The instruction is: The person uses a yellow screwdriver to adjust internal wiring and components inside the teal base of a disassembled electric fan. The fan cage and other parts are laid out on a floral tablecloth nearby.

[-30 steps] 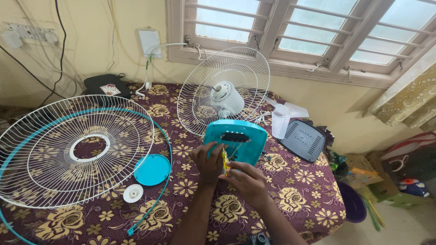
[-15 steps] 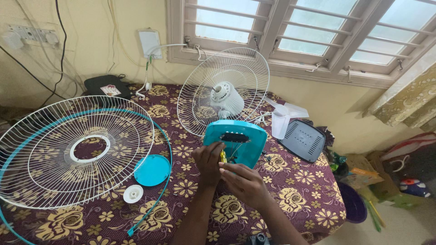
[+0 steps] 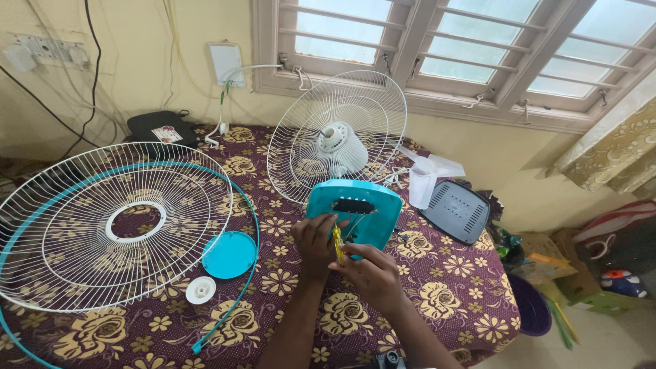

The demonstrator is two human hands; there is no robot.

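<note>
In the head view, both hands meet at the near edge of a teal fan housing point(image 3: 355, 215) that stands tilted on the desk point(image 3: 451, 301), which is covered by a maroon cloth with a cream flower pattern. The left hand point(image 3: 316, 244) is pressed against the lower left of the housing, its fingers curled loosely; its grip is half closed and rests on the plastic rather than clamping anything that can be made out. The right hand point(image 3: 365, 273) lies just beside it, nearer to the camera, with its grip closed narrowly around a yellow-handled screwdriver point(image 3: 337, 244). The tool stands nearly upright between the two hands, its upper end touching the housing just below a dark slot.

Behind the housing, farther off, a white wire fan guard point(image 3: 338, 133) with the white motor unit at its centre stands upright. To the left lies a second large wire guard with a teal rim point(image 3: 109, 225), flat on the desk. Near its right edge rest a round teal cap point(image 3: 229, 254) and a small white knob point(image 3: 200, 290), apart from each other. To the right of the housing lies a grey slotted cover point(image 3: 456, 210).
</note>
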